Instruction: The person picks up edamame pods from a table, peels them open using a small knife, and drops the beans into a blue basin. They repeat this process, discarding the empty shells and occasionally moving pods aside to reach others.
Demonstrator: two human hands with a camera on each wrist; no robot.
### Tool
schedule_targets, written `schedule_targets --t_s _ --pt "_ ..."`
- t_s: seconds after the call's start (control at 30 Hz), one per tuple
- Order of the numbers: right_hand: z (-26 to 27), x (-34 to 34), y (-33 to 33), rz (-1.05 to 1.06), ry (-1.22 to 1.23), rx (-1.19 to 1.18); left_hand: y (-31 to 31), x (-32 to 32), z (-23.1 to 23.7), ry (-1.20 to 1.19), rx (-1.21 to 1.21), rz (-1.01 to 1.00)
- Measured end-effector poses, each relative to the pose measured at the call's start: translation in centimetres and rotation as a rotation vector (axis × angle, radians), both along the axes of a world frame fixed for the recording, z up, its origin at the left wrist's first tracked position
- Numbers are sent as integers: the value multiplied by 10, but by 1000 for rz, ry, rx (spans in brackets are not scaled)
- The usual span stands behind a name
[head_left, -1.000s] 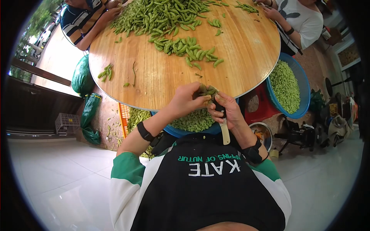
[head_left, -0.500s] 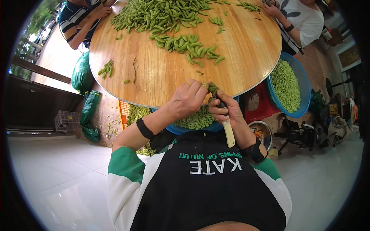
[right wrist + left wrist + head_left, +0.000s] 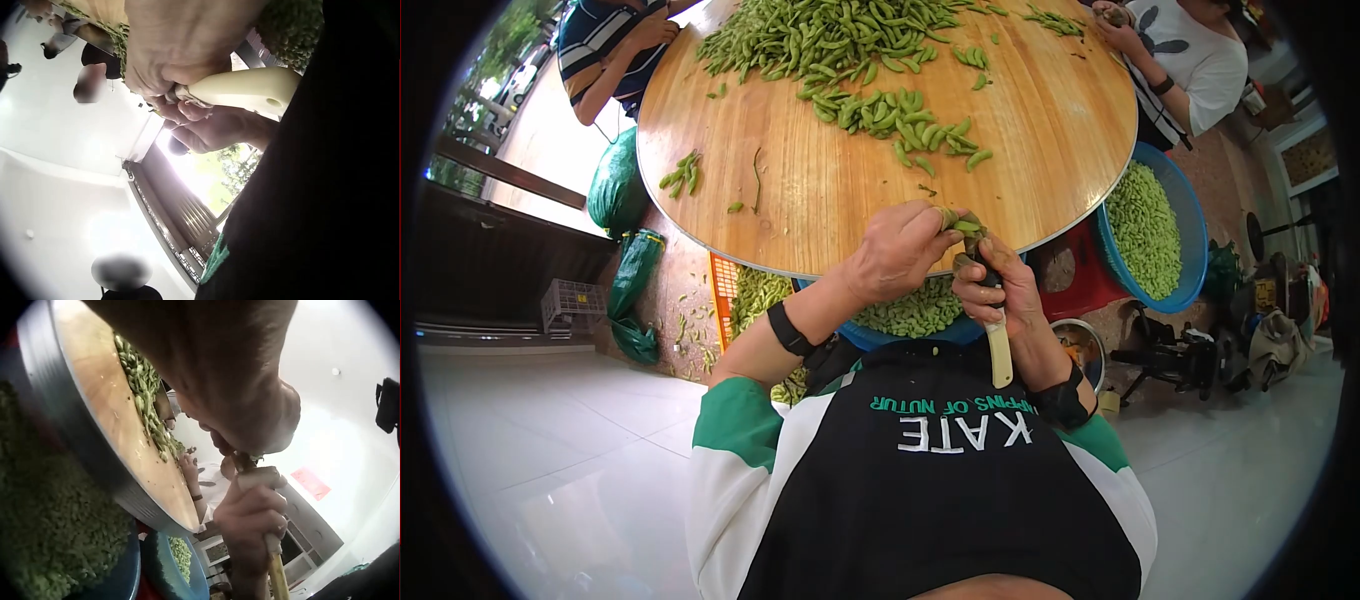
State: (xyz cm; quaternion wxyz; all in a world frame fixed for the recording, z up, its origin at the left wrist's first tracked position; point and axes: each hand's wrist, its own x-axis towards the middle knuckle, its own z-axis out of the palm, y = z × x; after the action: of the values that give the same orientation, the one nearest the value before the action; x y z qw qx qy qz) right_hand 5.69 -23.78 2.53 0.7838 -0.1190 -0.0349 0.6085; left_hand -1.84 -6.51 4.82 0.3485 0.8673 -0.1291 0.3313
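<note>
Over the near edge of the round wooden table [image 3: 820,190], my two hands meet fingertip to fingertip. My left hand [image 3: 897,252] pinches a green bean pod [image 3: 966,227], whose far end lies at the right fingertips. My right hand [image 3: 1010,285] grips a tool with a cream handle [image 3: 999,355], which points down toward my shirt. In the right wrist view that handle [image 3: 250,87] shows a hole near its end; the tool's working end is hidden by fingers. A basin of shelled green beans [image 3: 915,310] sits below my hands, partly under the table.
A big heap of bean pods [image 3: 825,40] covers the far tabletop, with smaller groups nearer. Two people sit across, at left and right. A blue basin of beans [image 3: 1145,225] stands right, beside a red stool [image 3: 1075,275]. An orange crate [image 3: 722,292] and green bags [image 3: 635,285] stand left.
My left hand has turned, from an open-looking pinch with thumb showing to its back facing up. The pod between the hands has shifted slightly right. The right hand keeps its grip.
</note>
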Motion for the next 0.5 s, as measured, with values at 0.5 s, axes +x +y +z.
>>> schedule_targets --t_s 0.5 --pt "6 8 -7 -147 -540 -142 -9 -4 -8 542 -965 -112"
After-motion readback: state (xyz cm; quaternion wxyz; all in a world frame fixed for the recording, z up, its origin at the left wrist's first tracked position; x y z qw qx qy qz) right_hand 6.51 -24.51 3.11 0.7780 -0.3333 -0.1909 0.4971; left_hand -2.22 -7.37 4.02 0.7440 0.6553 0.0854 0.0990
